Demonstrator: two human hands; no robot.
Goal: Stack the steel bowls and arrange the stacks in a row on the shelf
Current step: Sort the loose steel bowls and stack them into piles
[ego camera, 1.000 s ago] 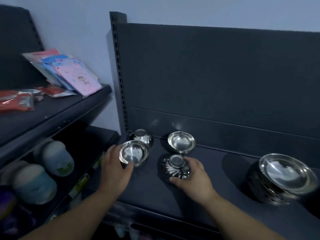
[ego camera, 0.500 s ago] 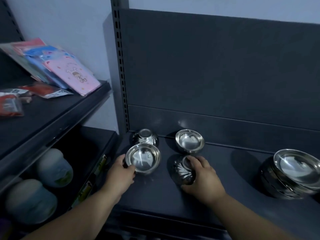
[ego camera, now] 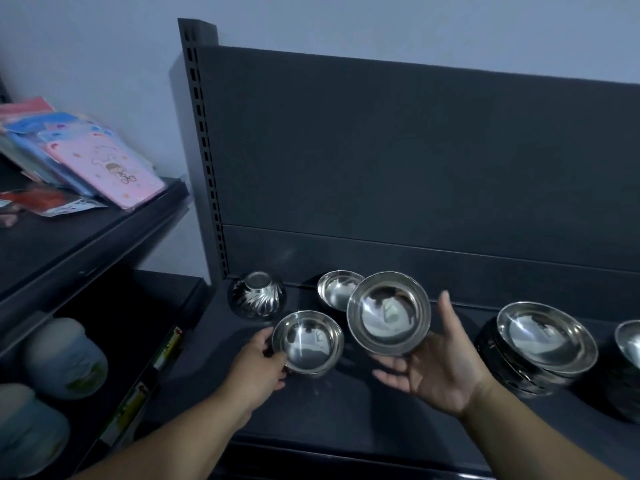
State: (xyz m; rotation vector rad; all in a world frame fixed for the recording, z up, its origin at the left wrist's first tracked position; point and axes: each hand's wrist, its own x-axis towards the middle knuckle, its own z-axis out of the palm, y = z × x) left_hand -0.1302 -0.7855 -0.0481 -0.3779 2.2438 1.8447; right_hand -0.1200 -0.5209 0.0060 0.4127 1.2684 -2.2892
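Steel bowls sit only partly sorted on the dark metal shelf [ego camera: 346, 410]: four small ones are loose, while a stack of larger steel bowls [ego camera: 543, 344] stands at the right, with another steel bowl [ego camera: 630, 344] at the frame's edge beside it. Nesting the small four and lining up the stacks appears left to do. One shiny round steel bowl [ego camera: 388, 313], tilted toward the camera, rides above the shelf on the spread fingers of the right hand [ego camera: 436, 368], thumb clear of its rim. Just left and lower, the left hand [ego camera: 258, 362] grips the rim of a small upright steel bowl [ego camera: 308, 341]. Behind sit an upturned fluted steel bowl [ego camera: 258, 294] and a second upright steel bowl [ego camera: 334, 289].
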